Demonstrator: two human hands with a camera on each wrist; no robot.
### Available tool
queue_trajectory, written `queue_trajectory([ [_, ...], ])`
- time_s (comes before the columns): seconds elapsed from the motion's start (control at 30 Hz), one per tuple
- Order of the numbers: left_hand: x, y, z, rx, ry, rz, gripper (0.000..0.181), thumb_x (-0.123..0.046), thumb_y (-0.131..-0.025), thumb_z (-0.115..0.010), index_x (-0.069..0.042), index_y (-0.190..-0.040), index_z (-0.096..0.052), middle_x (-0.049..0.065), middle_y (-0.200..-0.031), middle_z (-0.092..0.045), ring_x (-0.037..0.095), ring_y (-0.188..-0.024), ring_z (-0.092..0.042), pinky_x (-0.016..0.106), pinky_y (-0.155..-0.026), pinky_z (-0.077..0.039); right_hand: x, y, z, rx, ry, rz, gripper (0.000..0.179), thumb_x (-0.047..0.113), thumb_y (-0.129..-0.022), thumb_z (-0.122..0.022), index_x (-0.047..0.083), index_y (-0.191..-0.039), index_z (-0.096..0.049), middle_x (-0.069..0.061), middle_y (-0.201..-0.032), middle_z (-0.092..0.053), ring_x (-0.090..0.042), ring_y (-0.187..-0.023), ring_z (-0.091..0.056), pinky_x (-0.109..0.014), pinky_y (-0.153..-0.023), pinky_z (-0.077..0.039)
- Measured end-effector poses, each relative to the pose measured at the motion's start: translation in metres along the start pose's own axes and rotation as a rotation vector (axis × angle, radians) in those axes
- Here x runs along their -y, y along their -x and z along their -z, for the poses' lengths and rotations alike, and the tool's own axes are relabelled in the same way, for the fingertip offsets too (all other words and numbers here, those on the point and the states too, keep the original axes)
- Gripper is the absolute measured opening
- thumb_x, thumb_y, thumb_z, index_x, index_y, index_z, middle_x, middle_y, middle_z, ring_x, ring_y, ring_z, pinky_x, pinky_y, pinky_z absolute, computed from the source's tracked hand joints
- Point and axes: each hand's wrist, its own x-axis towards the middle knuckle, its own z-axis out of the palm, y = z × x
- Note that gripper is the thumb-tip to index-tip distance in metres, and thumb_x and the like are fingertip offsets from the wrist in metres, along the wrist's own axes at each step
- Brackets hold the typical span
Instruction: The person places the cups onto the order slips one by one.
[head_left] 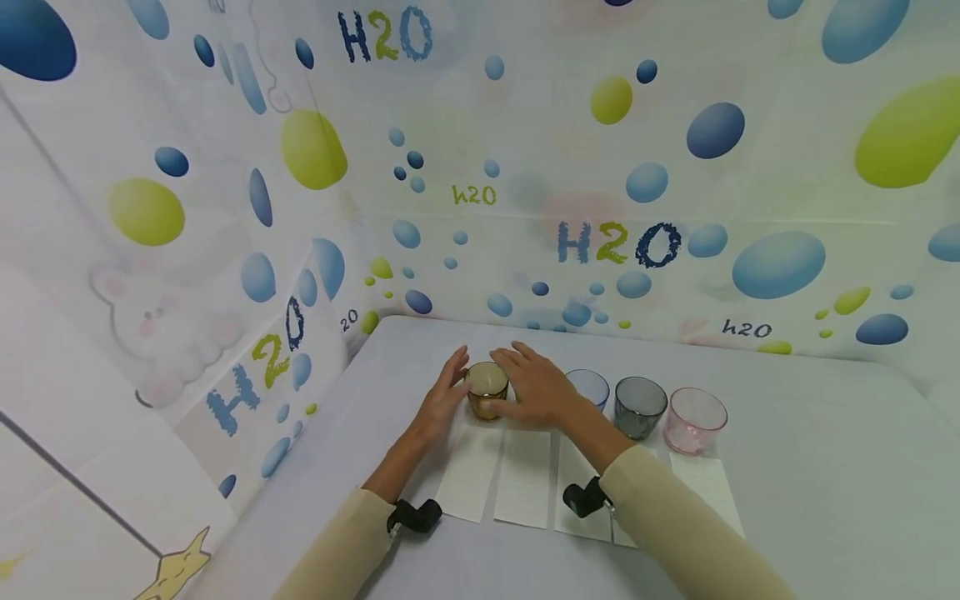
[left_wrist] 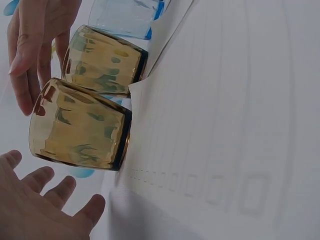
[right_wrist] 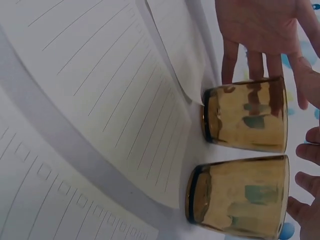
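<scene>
Two amber glasses stand side by side; the left one (head_left: 487,390) shows between the hands in the head view, while the other (left_wrist: 105,62) is mostly hidden there behind the right hand. My left hand (head_left: 442,404) is beside the left glass, its fingers spread and apart from it in the left wrist view. Over the amber glasses reaches my right hand (head_left: 536,385), fingers extended near their rims. Whether it touches a rim I cannot tell. In the right wrist view both amber glasses, the nearer one (right_wrist: 240,197) included, stand upright on the table, neither gripped.
Right of the amber pair stand a blue glass (head_left: 588,387), a grey glass (head_left: 640,408) and a pink glass (head_left: 696,421) in a row. Several lined paper sheets, such as the leftmost sheet (head_left: 470,475), lie before the glasses on the white table (head_left: 825,483). A patterned curtain (head_left: 525,150) hangs behind.
</scene>
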Motion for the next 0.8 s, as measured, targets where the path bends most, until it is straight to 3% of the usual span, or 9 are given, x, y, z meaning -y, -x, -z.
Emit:
queue_trajectory([
  [0.33, 0.005, -0.002, 0.001, -0.017, 0.205, 0.085, 0.062, -0.035, -0.107, -0.030, -0.014, -0.163, -0.015, 0.022, -0.166, -0.018, 0.044, -0.151, -0.021, 0.072, -0.113, -0.021, 0.011, -0.015, -0.008, 0.058, 0.017, -0.017, 0.082, 0.060, -0.095, -0.059, 0.012, -0.157, -0.037, -0.008, -0.161, -0.039, -0.032, -0.153, -0.025, -0.057, -0.118, -0.029],
  [0.8, 0.012, 0.002, 0.004, -0.004, 0.324, 0.112, 0.060, -0.033, -0.108, -0.030, -0.015, -0.163, -0.015, 0.023, -0.167, -0.015, 0.042, -0.152, -0.020, 0.066, -0.119, -0.015, 0.015, -0.028, -0.012, 0.098, 0.035, -0.054, 0.079, 0.056, -0.096, -0.061, 0.007, -0.154, -0.042, -0.013, -0.155, -0.046, -0.032, -0.148, -0.034, -0.051, -0.120, -0.029],
])
